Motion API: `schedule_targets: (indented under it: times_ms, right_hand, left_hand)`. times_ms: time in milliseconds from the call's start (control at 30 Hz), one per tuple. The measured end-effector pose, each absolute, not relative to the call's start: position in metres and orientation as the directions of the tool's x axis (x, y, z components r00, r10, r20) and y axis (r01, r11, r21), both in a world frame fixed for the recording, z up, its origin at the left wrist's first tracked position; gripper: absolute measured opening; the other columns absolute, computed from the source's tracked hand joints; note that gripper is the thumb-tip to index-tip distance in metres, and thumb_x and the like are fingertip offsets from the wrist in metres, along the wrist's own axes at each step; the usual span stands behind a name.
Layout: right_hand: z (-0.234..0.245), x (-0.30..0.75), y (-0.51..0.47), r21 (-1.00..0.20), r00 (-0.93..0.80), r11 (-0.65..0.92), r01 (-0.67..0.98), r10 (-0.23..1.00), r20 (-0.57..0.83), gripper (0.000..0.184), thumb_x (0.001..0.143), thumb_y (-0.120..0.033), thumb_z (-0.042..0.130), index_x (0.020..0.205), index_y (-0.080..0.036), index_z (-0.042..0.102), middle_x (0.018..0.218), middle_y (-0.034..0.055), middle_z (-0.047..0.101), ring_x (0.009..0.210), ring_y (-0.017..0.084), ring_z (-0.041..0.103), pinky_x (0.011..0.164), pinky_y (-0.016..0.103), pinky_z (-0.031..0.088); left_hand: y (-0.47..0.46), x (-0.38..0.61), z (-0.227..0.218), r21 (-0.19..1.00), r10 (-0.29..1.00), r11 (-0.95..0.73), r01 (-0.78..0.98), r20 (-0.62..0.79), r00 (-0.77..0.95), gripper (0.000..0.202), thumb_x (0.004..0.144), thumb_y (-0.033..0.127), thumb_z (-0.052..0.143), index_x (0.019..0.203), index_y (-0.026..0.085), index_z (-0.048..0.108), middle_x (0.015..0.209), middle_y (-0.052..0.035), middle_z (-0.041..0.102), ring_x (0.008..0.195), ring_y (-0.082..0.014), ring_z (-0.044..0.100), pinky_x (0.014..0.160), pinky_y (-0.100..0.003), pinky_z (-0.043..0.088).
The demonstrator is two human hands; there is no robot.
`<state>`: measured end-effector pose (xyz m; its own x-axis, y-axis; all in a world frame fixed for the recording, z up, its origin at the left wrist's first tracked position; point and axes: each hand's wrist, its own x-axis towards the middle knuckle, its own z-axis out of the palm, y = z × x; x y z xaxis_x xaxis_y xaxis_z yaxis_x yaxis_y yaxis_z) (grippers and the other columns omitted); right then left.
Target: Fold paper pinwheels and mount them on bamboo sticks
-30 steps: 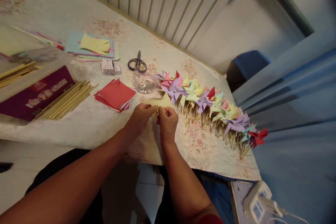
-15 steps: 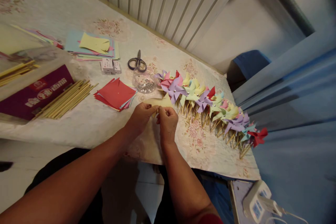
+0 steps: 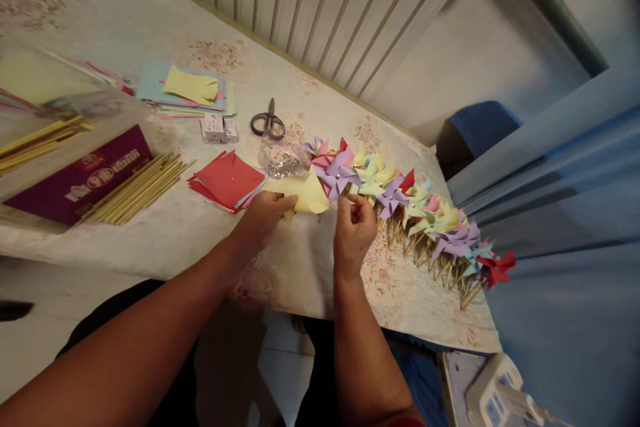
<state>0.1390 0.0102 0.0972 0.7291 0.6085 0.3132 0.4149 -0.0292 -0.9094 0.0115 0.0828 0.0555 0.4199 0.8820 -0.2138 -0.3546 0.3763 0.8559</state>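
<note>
My left hand [image 3: 260, 219] pinches a yellow sheet of paper [image 3: 311, 193], partly folded over into a curved point, just above the table. Apart from it, to the right, is my right hand [image 3: 354, 237], its thumb and fingertips drawn together; whatever may be between them is too small to make out. Beyond my right hand stands a row of paper pinwheels on sticks, among them a purple pinwheel [image 3: 337, 175] closest to the yellow paper. A clear bag of small silvery pins [image 3: 286, 165] lies just behind the paper. Left of it is a stack of red squares [image 3: 229, 179].
Black-handled scissors [image 3: 269, 124] and small white boxes [image 3: 219, 128] lie farther back, near a pile of coloured paper [image 3: 150, 83]. Wooden sticks [image 3: 140, 190] rest by a purple-labelled packet [image 3: 83, 177] at left. A radiator [image 3: 300, 20] borders the table; a power strip [image 3: 493, 393] sits lower right.
My right hand has moved right, away from the paper and my left hand. More of the yellow paper shows now, with its curled part facing up. The view has shifted slightly.
</note>
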Motion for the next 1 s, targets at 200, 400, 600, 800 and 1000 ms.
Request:
schedule_targets:
  times_ms: [200,400,600,800,1000]
  right_hand:
    - [0.091,0.165,0.017,-0.984,0.486,-0.072,0.165,0.874,0.018,0.032,0.069,-0.049,0.071,0.074,-0.017,0.069,0.064,-0.0030,0.061,0.061,0.012,0.051,0.061,0.026,0.042]
    - [0.076,0.160,0.017,-0.980,0.292,-0.199,0.008,0.938,-0.189,0.026,0.062,-0.041,0.078,0.075,-0.019,0.073,0.066,-0.0026,0.067,0.056,0.013,0.056,0.057,0.025,0.043]
    - [0.072,0.160,0.018,-0.966,0.256,-0.209,-0.152,0.936,-0.243,0.029,0.054,-0.034,0.083,0.078,-0.019,0.074,0.071,-0.0014,0.073,0.059,0.014,0.062,0.060,0.027,0.049]
    - [0.065,0.164,0.018,-0.962,0.229,-0.233,-0.141,0.938,-0.261,0.030,0.056,-0.033,0.083,0.080,-0.018,0.073,0.072,-0.0008,0.074,0.059,0.014,0.062,0.060,0.027,0.049]
    - [0.060,0.168,0.017,-0.960,0.236,-0.263,0.093,0.943,-0.235,0.028,0.062,-0.035,0.077,0.083,-0.017,0.072,0.073,0.0000,0.072,0.061,0.014,0.061,0.060,0.027,0.047]
  left_hand:
    - [0.084,0.002,0.061,0.874,0.798,0.418,-0.246,-0.223,0.560,0.014,0.064,0.029,0.072,0.068,0.016,0.072,0.067,-0.0039,0.070,0.066,-0.0173,0.063,0.063,-0.025,0.045]
    - [0.083,0.002,0.062,0.914,0.743,0.389,-0.119,-0.235,0.626,0.012,0.063,0.026,0.072,0.065,0.015,0.072,0.066,-0.0044,0.070,0.060,-0.0151,0.058,0.056,-0.024,0.039]
    - [0.084,0.002,0.058,0.916,0.717,0.383,-0.123,-0.211,0.664,0.006,0.063,0.022,0.072,0.066,0.016,0.071,0.065,-0.0042,0.068,0.064,-0.0182,0.061,0.059,-0.025,0.042]
    - [0.083,0.002,0.063,0.901,0.706,0.421,-0.105,-0.252,0.662,0.004,0.061,0.013,0.069,0.062,0.017,0.069,0.061,-0.0035,0.066,0.062,-0.0191,0.062,0.057,-0.024,0.041]
    - [0.082,0.000,0.062,0.927,0.698,0.372,-0.045,-0.248,0.672,0.003,0.061,0.014,0.069,0.059,0.016,0.069,0.061,-0.0041,0.067,0.051,-0.0138,0.052,0.048,-0.022,0.031]
